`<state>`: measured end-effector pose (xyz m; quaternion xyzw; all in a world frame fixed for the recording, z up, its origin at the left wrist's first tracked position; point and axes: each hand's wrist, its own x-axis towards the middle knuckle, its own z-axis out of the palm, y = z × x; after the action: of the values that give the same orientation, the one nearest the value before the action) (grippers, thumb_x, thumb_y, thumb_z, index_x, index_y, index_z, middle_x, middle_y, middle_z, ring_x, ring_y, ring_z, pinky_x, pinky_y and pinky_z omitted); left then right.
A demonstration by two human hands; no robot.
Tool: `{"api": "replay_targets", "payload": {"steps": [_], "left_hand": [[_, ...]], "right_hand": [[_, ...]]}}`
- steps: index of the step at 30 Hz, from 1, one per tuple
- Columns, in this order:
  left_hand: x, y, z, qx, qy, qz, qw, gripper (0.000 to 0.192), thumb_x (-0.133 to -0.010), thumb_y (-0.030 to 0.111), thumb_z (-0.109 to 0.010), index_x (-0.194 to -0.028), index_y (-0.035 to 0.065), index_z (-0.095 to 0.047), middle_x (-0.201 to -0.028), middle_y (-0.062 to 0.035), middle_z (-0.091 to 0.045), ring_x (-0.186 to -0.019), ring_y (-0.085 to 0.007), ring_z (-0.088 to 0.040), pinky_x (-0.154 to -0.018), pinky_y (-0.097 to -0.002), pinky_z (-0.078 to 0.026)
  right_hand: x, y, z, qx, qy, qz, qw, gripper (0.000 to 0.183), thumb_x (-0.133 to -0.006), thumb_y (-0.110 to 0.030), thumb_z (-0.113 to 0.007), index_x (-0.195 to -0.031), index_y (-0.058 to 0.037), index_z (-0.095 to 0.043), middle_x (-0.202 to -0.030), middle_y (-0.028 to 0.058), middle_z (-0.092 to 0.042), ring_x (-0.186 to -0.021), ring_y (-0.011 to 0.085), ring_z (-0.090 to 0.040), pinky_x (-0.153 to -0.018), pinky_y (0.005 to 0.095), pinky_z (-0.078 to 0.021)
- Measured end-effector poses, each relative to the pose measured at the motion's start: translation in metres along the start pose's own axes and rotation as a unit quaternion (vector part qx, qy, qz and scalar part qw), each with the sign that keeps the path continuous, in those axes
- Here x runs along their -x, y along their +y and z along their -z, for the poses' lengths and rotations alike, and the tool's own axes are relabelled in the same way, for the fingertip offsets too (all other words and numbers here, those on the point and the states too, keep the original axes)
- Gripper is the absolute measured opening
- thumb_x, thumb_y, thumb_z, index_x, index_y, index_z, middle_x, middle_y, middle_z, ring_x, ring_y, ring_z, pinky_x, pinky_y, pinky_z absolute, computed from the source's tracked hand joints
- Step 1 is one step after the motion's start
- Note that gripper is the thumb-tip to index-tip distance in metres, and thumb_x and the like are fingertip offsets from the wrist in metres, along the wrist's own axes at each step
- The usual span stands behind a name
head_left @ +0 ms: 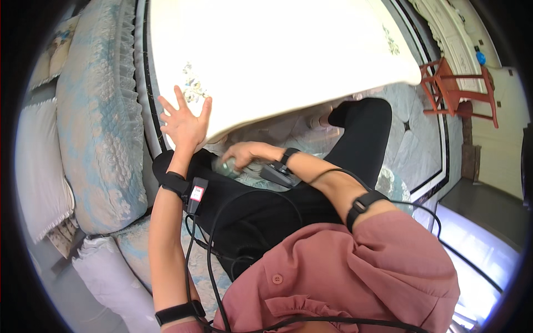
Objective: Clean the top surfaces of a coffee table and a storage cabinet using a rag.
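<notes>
My left hand (186, 125) lies palm down with its fingers spread near the corner of a white table cover (270, 54), beside a printed flower pattern. Below the cover's edge, over my lap, my right hand (242, 155) is closed around a pale greenish, see-through object (227, 167). That object is blurred, and I cannot tell exactly what it is. Both wrists wear black straps with small black devices, and cables run from them along my arms.
A sofa with a blue and beige quilted cover (100, 125) runs along the left, with white cushions (43, 166) beyond it. A red wooden chair (454, 87) stands at the upper right on the tiled floor. A black cable (470, 262) trails off to the right.
</notes>
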<state>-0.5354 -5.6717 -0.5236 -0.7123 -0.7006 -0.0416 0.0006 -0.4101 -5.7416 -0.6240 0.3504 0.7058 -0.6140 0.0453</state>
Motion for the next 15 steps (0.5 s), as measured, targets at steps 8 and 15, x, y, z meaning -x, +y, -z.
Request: {"api": "replay_targets", "payload": {"steps": [8,15], "left_hand": [[0.003,-0.011,0.0,0.023,0.01,0.022,0.999,0.09,-0.075,0.072,-0.041,-0.142,0.0152,-0.021,-0.142,-0.0298,-0.015,-0.115,-0.0477,-0.037,-0.087,-0.0616,-0.032],[0.008,-0.049,0.004,0.146,-0.016,-0.03,0.989,0.09,-0.073,0.062,-0.057,-0.141,0.0132,-0.024,-0.139,-0.0248,-0.027,-0.111,-0.0412,-0.046,-0.092,-0.0455,-0.038]], "right_hand": [[0.181,-0.113,0.082,0.064,0.129,0.172,0.975,0.056,-0.06,-0.004,-0.06,-0.117,-0.0088,-0.057,-0.1,0.0141,-0.063,-0.088,0.0232,-0.06,-0.078,0.031,-0.0471],[0.203,-0.102,0.111,0.223,0.554,0.132,0.791,0.055,-0.069,-0.005,-0.061,-0.123,-0.0115,-0.052,-0.119,0.0196,-0.049,-0.107,0.0317,-0.049,-0.092,0.0367,-0.0394]]}}
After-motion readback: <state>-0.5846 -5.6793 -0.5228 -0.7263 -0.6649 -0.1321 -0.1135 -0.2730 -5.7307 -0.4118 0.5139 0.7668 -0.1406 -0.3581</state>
